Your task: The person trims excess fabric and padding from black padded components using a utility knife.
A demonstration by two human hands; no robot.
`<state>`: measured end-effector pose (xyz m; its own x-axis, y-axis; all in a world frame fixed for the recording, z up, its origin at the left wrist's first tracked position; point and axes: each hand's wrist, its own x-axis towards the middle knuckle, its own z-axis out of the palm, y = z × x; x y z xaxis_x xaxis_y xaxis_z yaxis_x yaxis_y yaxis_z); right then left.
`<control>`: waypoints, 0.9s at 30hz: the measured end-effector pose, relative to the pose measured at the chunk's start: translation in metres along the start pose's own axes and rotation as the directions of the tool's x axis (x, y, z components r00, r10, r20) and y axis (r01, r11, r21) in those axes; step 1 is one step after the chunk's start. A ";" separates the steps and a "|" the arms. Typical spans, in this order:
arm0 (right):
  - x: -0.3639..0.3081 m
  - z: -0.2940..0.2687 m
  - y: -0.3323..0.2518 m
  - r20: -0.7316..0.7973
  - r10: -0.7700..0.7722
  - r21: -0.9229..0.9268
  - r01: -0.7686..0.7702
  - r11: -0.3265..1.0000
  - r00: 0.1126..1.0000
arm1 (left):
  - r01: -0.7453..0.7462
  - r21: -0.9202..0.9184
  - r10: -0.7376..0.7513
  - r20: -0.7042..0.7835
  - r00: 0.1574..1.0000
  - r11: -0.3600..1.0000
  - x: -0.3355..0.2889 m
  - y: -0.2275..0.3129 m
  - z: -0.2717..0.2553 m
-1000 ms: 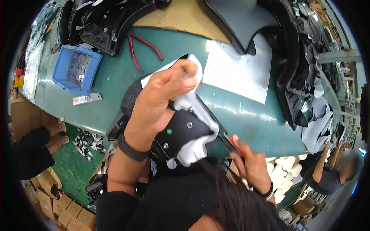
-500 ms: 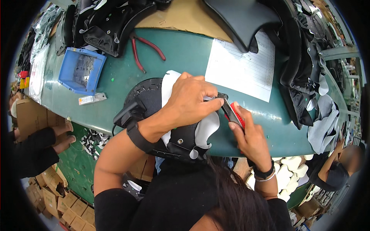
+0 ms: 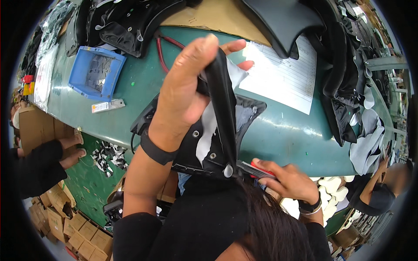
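Note:
A black upholstery cover [image 3: 222,100] with pale grey lining strips and metal eyelets lies over a dark piece with a stapled rim, at the table's near edge. My left hand [image 3: 185,82] grips a flap of the cover and holds it raised, thumb on the near side and fingers behind. In my right hand [image 3: 294,180] is a red and grey utility knife [image 3: 257,170], its front end at the flap's lower edge. Whether the blade touches the material I cannot tell.
Red-handled pliers [image 3: 160,56], partly behind my left hand, lie near a blue bin [image 3: 115,76] of small metal pieces. A printed sheet [image 3: 291,78] lies right of the hand. Black padded parts [image 3: 287,24] stand along the back. Another person [image 3: 381,191] is at the far right.
My left hand has moved up and lifted the flap, which stood lower before. My right hand has brought the knife down toward me, to the flap's lower edge.

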<state>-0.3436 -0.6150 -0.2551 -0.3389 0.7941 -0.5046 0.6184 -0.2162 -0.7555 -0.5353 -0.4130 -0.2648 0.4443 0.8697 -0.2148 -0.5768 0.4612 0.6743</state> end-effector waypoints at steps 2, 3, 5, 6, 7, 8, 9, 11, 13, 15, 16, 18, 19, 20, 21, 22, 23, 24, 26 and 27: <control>0.003 -0.006 0.002 -0.168 -0.114 -0.203 0.079 0.976 0.979 | 0.110 -0.075 -0.082 0.310 0.947 0.991 -0.001 0.008 -0.019; 0.008 -0.018 -0.005 -0.111 0.002 -0.318 -0.038 0.947 0.994 | 0.066 0.340 -0.191 0.348 0.918 0.938 -0.007 0.014 -0.019; 0.014 -0.031 -0.009 -0.134 -0.028 -0.384 -0.026 0.923 0.991 | -0.393 0.909 -0.163 0.413 0.896 0.140 -0.023 0.024 -0.008; 0.016 -0.034 -0.013 -0.141 -0.077 -0.449 0.005 0.894 0.987 | -0.619 0.745 -0.052 0.628 0.776 -0.248 -0.033 0.019 -0.016; 0.016 -0.036 -0.017 -0.155 -0.061 -0.467 -0.019 0.884 0.986 | -0.596 0.754 -0.128 0.586 0.800 -0.277 -0.046 0.016 -0.011; 0.016 -0.036 -0.017 -0.156 -0.059 -0.470 -0.021 0.883 0.986 | -0.574 0.760 -0.203 0.537 0.819 -0.305 -0.058 0.013 -0.006; 0.015 -0.035 -0.017 -0.173 -0.061 -0.485 -0.031 0.874 0.983 | -0.546 0.772 -0.243 0.490 0.837 -0.325 -0.067 0.010 -0.004; 0.014 -0.032 -0.018 -0.190 -0.060 -0.500 -0.044 0.865 0.980 | -0.623 0.736 -0.249 0.572 0.782 -0.266 -0.064 0.001 -0.014; 0.012 -0.024 -0.021 -0.231 -0.080 -0.579 -0.071 0.813 0.970 | -0.716 0.697 -0.222 0.692 0.687 -0.046 -0.051 -0.007 -0.028; 0.011 -0.007 -0.018 -0.290 -0.081 -0.545 -0.095 0.833 0.954 | -0.620 0.768 -0.196 0.640 0.743 0.158 -0.039 -0.005 -0.036; 0.007 0.000 -0.018 -0.344 -0.091 -0.511 -0.105 0.853 0.935 | -0.492 0.799 -0.185 0.572 0.799 0.347 -0.035 -0.004 -0.037; -0.003 0.012 -0.020 -0.341 -0.009 -0.467 -0.161 0.869 0.940 | -0.444 0.759 -0.139 0.563 0.814 0.476 -0.029 -0.004 -0.037; -0.008 0.021 -0.019 -0.413 -0.061 -0.445 -0.143 0.884 0.909 | -0.200 0.664 -0.130 0.412 0.902 0.720 -0.031 -0.001 -0.036; -0.013 0.029 -0.018 -0.482 -0.111 -0.426 -0.122 0.896 0.869 | 0.042 0.463 -0.175 0.248 0.953 0.886 -0.033 0.002 -0.035; -0.018 0.040 -0.021 -0.488 -0.012 -0.331 -0.173 0.928 0.872 | 0.037 0.295 -0.098 0.193 0.976 0.955 -0.026 0.004 -0.038; -0.016 0.040 -0.022 -0.493 -0.011 -0.331 -0.176 0.927 0.870 | -0.014 0.371 -0.083 0.243 0.967 0.928 -0.026 0.003 -0.044; -0.012 0.038 -0.023 -0.506 -0.057 -0.367 -0.155 0.917 0.861 | -0.288 0.648 0.087 0.324 0.942 0.705 -0.026 0.006 -0.044; -0.007 0.035 -0.022 -0.516 -0.101 -0.400 -0.136 0.906 0.850 | -0.494 0.801 0.205 0.450 0.869 0.338 -0.025 0.008 -0.044; -0.005 0.024 -0.022 -0.477 -0.054 -0.419 -0.174 0.891 0.877 | -0.546 0.835 0.163 0.532 0.831 0.060 -0.033 0.019 -0.052; -0.001 0.015 -0.024 -0.475 -0.045 -0.465 -0.207 0.861 0.879 | -0.570 0.794 0.103 0.598 0.795 -0.211 -0.035 0.024 -0.053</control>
<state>-0.3681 -0.6192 -0.2427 0.0112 0.9775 -0.2106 0.9322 -0.0865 -0.3515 -0.6016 -0.4230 -0.2785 0.7035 0.6338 0.3215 0.4126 -0.7327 0.5412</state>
